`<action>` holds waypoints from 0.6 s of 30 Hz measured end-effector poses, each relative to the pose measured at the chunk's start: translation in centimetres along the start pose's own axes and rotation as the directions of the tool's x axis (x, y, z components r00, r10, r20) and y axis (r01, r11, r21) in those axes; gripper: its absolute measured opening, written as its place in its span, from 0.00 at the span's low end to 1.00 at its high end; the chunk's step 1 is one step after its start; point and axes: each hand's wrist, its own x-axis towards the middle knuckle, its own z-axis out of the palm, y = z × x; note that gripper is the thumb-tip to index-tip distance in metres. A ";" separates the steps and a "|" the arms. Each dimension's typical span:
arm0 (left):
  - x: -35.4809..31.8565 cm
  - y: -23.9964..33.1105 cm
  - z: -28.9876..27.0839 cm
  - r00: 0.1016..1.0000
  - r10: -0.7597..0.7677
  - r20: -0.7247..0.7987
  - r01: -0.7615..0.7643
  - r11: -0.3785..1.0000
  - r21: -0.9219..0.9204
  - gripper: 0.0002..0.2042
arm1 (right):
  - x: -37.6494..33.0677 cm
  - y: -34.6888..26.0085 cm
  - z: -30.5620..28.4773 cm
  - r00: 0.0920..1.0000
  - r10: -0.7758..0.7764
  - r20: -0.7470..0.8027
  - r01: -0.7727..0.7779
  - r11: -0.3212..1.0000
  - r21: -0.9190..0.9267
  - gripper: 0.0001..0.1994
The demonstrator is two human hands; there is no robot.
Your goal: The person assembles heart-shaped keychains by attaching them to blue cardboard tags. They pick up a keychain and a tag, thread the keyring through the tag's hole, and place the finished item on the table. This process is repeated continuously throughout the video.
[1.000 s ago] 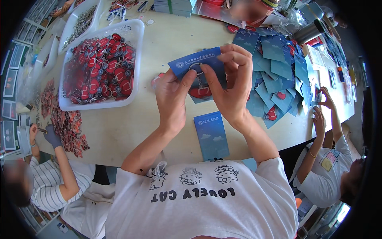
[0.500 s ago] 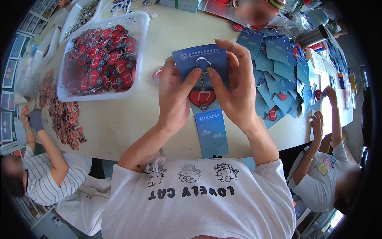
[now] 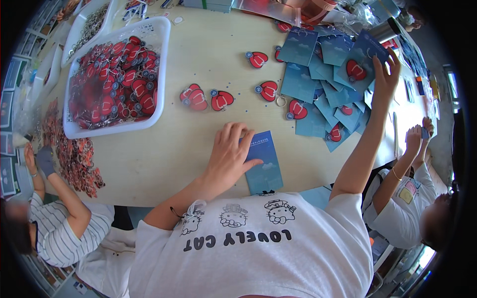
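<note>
My left hand (image 3: pixel 229 155) lies flat with its fingers spread on the top blue card (image 3: pixel 263 166) of a small stack near the table's front edge. My right hand (image 3: pixel 385 74) is stretched far to the right and grips the edge of a blue card with a red heart keychain (image 3: pixel 357 67) fixed to it. That card sits over a spread pile of similar blue cards (image 3: pixel 315 97), some of them carrying red hearts.
A white tray (image 3: pixel 163 64) full of red heart keychains stands at the left. Loose red hearts (image 3: pixel 221 100) lie mid-table. A person in a striped shirt with a gloved hand (image 3: pixel 44 160) works beside a keychain heap (image 3: pixel 74 159). Another person's hands (image 3: pixel 415 141) work at the right.
Both hands held a blue card with a heart at the centre. My right hand has carried it out to the pile on the right; my left hand has dropped onto the card stack.
</note>
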 end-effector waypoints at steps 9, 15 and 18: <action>-0.7 -0.2 0.4 0.945 -0.275 0.177 0.317 0.637 -0.702 0.19 | -10.3 -5.2 5.8 0.734 -0.283 0.617 0.503 0.837 -0.214 0.13; -0.8 -0.8 0.5 0.940 -0.322 -0.110 0.193 0.770 -0.608 0.09 | -14.4 -2.7 7.1 0.658 -0.195 0.727 0.508 0.828 -0.238 0.10; -0.5 -1.4 -0.1 0.924 -0.314 -0.216 0.129 0.791 -0.599 0.08 | -14.6 -2.6 7.9 0.589 -0.330 0.738 0.644 0.744 -0.181 0.09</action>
